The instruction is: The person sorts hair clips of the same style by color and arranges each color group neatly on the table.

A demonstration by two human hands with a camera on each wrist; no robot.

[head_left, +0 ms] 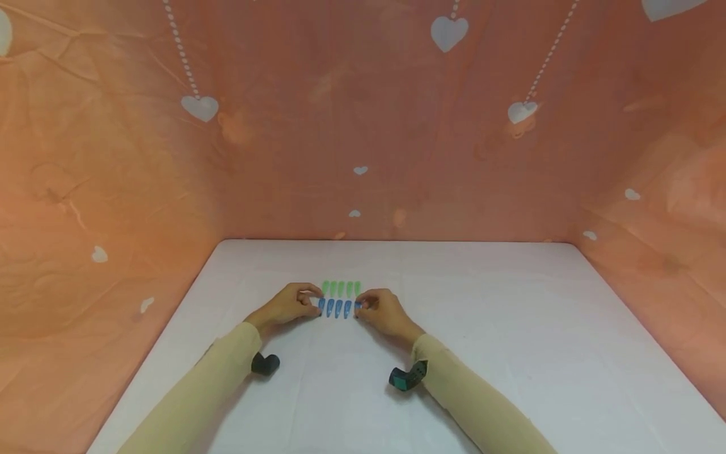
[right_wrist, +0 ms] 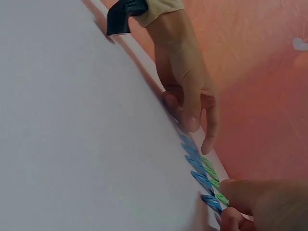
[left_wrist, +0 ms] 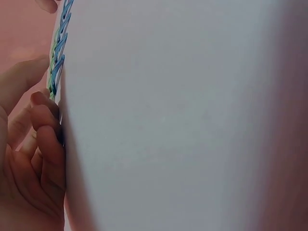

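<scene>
In the head view, a row of blue false nails (head_left: 338, 308) lies on the white table, with a row of green false nails (head_left: 341, 289) just behind it. My left hand (head_left: 289, 304) is at the left end of the blue row, its index finger and thumb beside the leftmost nail and apart from each other. At the other end, my right hand (head_left: 386, 310) pinches the rightmost blue nail between thumb and index finger, partly covering it. The right wrist view shows the blue nails (right_wrist: 201, 179) standing in a line between both hands' fingertips.
The white table (head_left: 510, 328) is bordered by an orange cloth (head_left: 363, 126) printed with hearts at the back and sides. A dark wrist device (head_left: 265, 364) sits at my left cuff and another device (head_left: 408, 376) at my right cuff.
</scene>
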